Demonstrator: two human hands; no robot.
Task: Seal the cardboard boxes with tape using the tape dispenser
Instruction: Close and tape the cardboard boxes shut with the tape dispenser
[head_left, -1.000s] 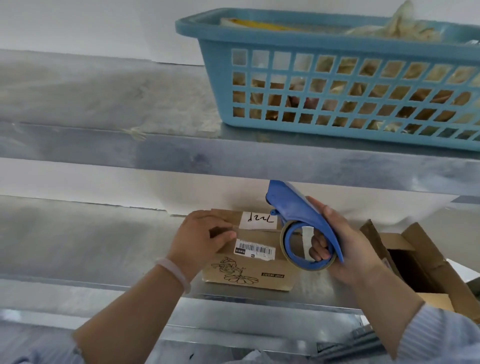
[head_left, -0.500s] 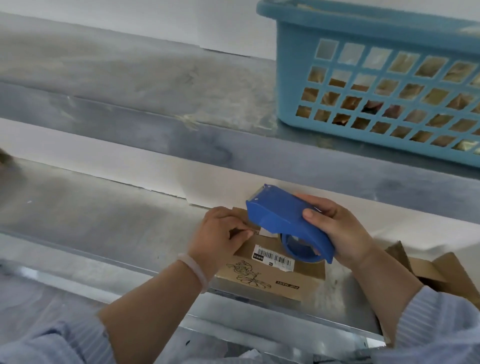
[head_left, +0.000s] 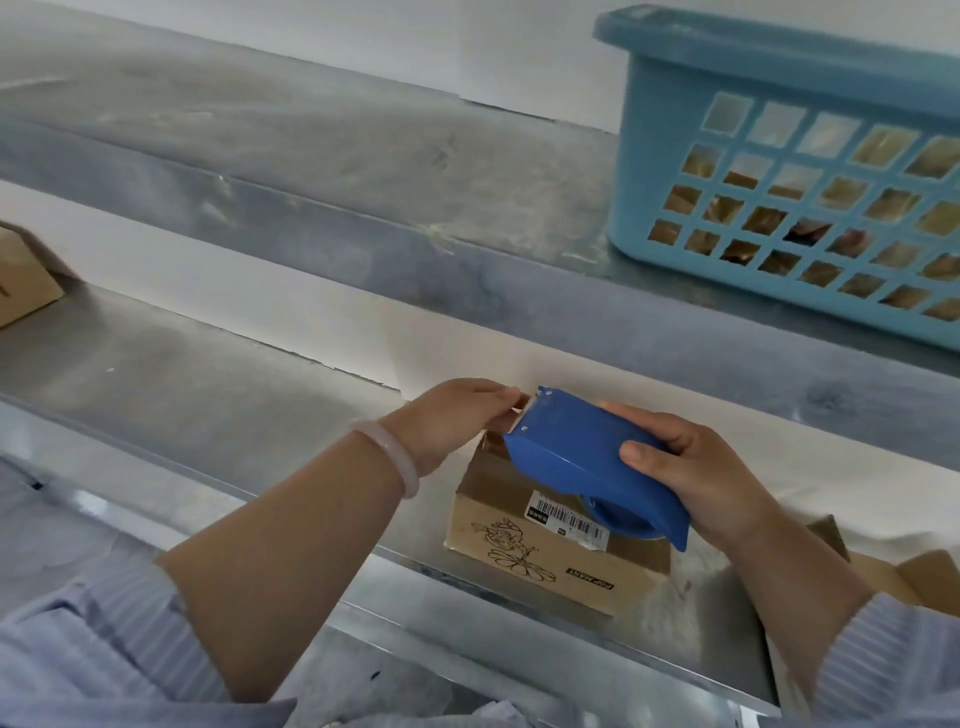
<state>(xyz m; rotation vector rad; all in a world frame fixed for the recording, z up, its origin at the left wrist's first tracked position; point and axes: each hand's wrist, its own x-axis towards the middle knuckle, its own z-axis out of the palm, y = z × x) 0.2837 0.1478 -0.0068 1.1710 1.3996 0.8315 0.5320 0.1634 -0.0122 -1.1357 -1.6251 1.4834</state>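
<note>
Right hand (head_left: 696, 467) is wrapped around the back of the blue tape dispenser (head_left: 566, 452), thumb on its upper face, fingers curled over the far side. It hovers just over the small cardboard box (head_left: 540, 551), which sits on the lower metal shelf (head_left: 208, 395) near its front edge. Left hand (head_left: 452, 421) is up at the dispenser's toothed nose, fingertips closed in what looks to me like a pinch on the loose tape end (head_left: 518, 410); the tape itself is too small to see clearly.

Handling, as I judge it: the dispenser is hard plastic, light and stiff, and best held at the rear, clear of the teeth. The tape will be thin, sticky and quick to fold on itself, so I'd take it by the very tip. The box looks light and could slide on the smooth metal, so it wants a steadying hand.

Counting: one dispenser. Three cardboard boxes, namely this one, a corner of a box at the far left (head_left: 26, 283), and an open box at the right edge (head_left: 919, 577). One blue basket (head_left: 779, 88) on the upper shelf (head_left: 311, 156). Two shelves.
</note>
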